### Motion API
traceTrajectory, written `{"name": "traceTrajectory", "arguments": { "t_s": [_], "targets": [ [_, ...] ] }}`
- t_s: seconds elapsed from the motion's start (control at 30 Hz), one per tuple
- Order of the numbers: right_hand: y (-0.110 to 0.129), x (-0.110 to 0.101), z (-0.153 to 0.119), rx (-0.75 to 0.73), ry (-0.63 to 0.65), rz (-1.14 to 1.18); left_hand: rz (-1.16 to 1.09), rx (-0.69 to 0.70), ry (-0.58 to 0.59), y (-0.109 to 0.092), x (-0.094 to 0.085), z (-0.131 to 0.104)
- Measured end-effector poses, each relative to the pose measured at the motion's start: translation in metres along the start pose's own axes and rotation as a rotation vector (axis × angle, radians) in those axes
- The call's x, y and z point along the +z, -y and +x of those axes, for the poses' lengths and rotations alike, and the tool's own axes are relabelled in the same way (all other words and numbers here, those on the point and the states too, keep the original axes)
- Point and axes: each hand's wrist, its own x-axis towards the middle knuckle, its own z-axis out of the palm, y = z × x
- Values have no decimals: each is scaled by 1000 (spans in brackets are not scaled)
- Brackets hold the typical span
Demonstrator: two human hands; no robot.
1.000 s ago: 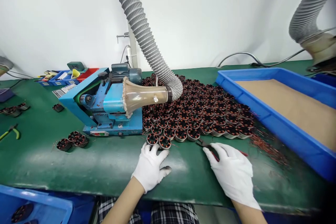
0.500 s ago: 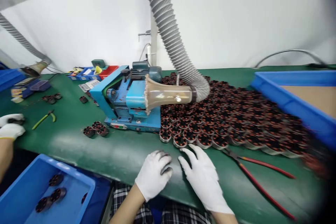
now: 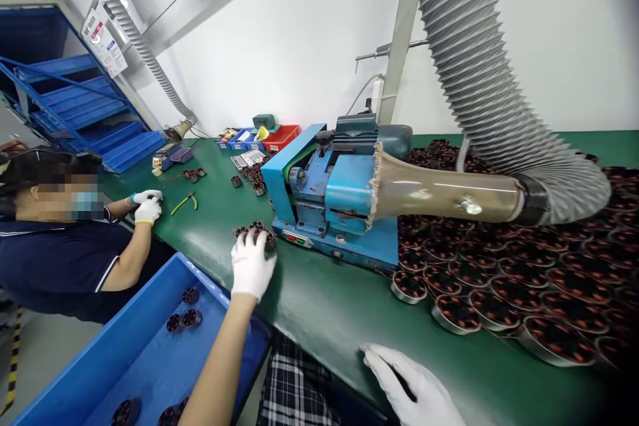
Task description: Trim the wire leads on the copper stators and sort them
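My left hand (image 3: 252, 267), in a white glove, reaches over a small cluster of copper-wound motor stators (image 3: 257, 226) in front of the blue machine. Its fingers are apart and lie on or just above them, partly hiding them; no stator is lifted. My right hand (image 3: 417, 389), also gloved, hovers near the bench's front edge with fingers stretched and thumb apart, holding nothing. Many more stators (image 3: 456, 313) stand packed together to the right of the machine.
The blue belt-driven machine (image 3: 349, 186) has a clear hood (image 3: 444, 193) and grey hose (image 3: 479, 66). A blue bin (image 3: 150, 339) with several stators sits at lower left. Beyond it a co-worker (image 3: 64, 259) works near green-handled pliers (image 3: 186, 203). Small parts trays (image 3: 282, 138) stand behind.
The view has swung left. My left hand has moved left from the bench front to the small stator cluster. My right hand has drawn away from the large group of stators.
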Motion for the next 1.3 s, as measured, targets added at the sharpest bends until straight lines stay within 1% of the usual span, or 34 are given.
{"name": "traceTrajectory", "arguments": {
  "t_s": [0.07, 0.13, 0.2, 0.27, 0.33, 0.4, 0.47, 0.53, 0.57, 0.63, 0.67, 0.73, 0.8, 0.87, 0.9, 0.97, 1.0, 1.07, 1.17, 1.23, 1.3],
  "targets": [
    [3, -3, 2, 11, -6, -6, 49, -2, 18, 2, -4, 15],
    [0, -6, -4, -6, -3, -38, 75, 36, 59, -2, -4, 14],
    [-3, -6, -14, -46, 3, -94, 83, 96, 124, -13, -2, -3],
    [0, -1, -21, -62, 13, -149, 72, 157, 206, -31, -1, -31],
    [11, 8, -18, -45, 9, -163, 54, 218, 282, -53, -4, -59],
    [25, 17, -7, -15, -39, -114, 15, 282, 356, -74, -12, -81],
    [36, 22, 7, 33, -65, -10, -73, 352, 416, -91, -21, -90],
    [43, 20, 18, 92, -37, 110, -219, 392, 442, -99, -26, -87],
    [45, 17, 21, 116, -6, 169, -311, 378, 445, -99, -25, -82],
    [48, 7, 22, 158, 65, 274, -490, 296, 449, -91, -18, -67],
    [48, 1, 21, 183, 93, 316, -574, 236, 462, -84, -12, -60],
    [45, -9, 19, 233, 143, 379, -648, 212, 516, -68, 1, -49],
    [40, -18, 20, 275, 186, 446, -693, 226, 556, -53, 11, -45],
    [34, -25, 23, 333, 172, 544, -750, 287, 595, -44, 17, -48],
    [31, -27, 26, 375, 148, 601, -767, 332, 618, -43, 19, -52],
    [28, -28, 32, 459, 93, 722, -763, 428, 670, -49, 23, -62],
    [28, -27, 35, 488, 67, 771, -744, 450, 681, -54, 25, -68],
    [29, -19, 39, 512, 11, 846, -718, 422, 661, -69, 30, -79],
    [33, -9, 42, 491, -140, 909, -746, 327, 581, -86, 35, -90],
    [37, -15, 43, 467, -219, 963, -745, 302, 535, -90, 36, -93],
    [41, -35, 45, 434, -289, 1015, -722, 308, 506, -90, 35, -94]
  ]
}}
